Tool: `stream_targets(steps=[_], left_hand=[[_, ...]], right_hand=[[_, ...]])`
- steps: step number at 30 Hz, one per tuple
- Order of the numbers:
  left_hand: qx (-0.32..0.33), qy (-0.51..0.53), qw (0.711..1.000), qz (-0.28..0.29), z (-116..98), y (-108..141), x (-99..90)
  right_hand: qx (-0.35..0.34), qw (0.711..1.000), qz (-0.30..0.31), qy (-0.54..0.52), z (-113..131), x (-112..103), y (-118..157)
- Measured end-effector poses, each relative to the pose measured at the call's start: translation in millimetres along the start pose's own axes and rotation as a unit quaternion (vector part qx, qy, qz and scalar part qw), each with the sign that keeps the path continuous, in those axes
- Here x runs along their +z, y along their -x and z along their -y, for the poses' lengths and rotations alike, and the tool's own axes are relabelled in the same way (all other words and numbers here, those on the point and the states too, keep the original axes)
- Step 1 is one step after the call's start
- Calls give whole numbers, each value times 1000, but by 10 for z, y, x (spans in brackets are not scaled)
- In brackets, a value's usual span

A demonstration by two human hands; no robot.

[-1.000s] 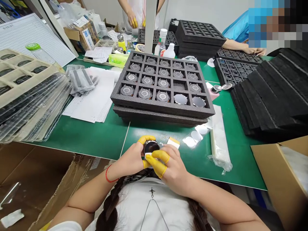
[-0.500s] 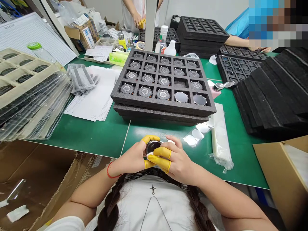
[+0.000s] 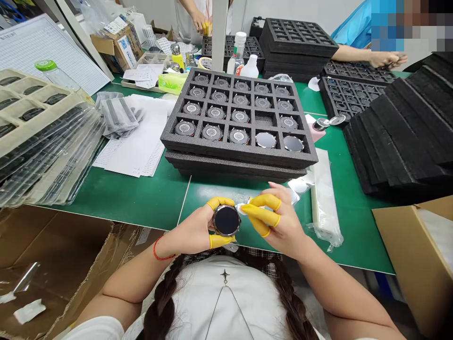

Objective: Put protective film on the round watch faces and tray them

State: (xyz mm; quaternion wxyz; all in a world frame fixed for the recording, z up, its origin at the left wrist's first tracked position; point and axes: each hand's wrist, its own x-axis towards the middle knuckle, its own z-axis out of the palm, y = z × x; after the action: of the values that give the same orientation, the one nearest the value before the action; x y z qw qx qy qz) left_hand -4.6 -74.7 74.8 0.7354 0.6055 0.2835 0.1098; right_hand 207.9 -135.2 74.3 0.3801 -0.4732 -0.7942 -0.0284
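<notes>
Between the yellow-covered fingertips of my left hand (image 3: 200, 229) is a round watch case (image 3: 227, 220), its dark face turned up. Just to its right, my right hand (image 3: 278, 219), also in yellow finger covers, pinches a small white cloth or pad (image 3: 241, 208) close to the watch's edge. Beyond both hands a black foam tray (image 3: 233, 150) rests on a stack of similar trays. Its compartments hold round watch cases, two of them in the front row with shiny faces up (image 3: 266, 140); one compartment in the second row from the front has no watch.
Clear trays (image 3: 67, 156) are piled at the left, beside papers (image 3: 130, 156). A plastic-wrapped white pack (image 3: 323, 198), a pink bottle (image 3: 316, 130) and black foam stacks (image 3: 399, 137) stand right. Other people's hands (image 3: 385, 58) work at the back.
My right hand has moved right, off the watch face, with the white piece still in its fingers. The dark face now shows fully. At the back right, a person's hand has lifted slightly.
</notes>
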Motion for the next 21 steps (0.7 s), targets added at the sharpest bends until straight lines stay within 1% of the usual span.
stream_targets(steps=[3, 5, 8, 13, 18, 21], left_hand=[[4, -3, 1000, -13, 55, -3, 10], [13, -15, 999, -43, 93, -4, 7], [31, -33, 996, -79, 133, -3, -14], [45, -57, 991, -111, 168, -10, -36], [51, -83, 986, -138, 194, -28, -27], [42, -86, 984, -153, 209, -34, -26]], right_hand=[[-18, 999, 34, 14, 84, 75, -24], [-20, 998, 42, 33, 125, 111, -11], [-17, 998, 31, 53, 182, 138, 40], [-6, 998, 11, 56, 305, 177, 120], [13, 999, -12, 32, 387, 257, 174], [26, 1000, -11, 7, 407, 304, 185]])
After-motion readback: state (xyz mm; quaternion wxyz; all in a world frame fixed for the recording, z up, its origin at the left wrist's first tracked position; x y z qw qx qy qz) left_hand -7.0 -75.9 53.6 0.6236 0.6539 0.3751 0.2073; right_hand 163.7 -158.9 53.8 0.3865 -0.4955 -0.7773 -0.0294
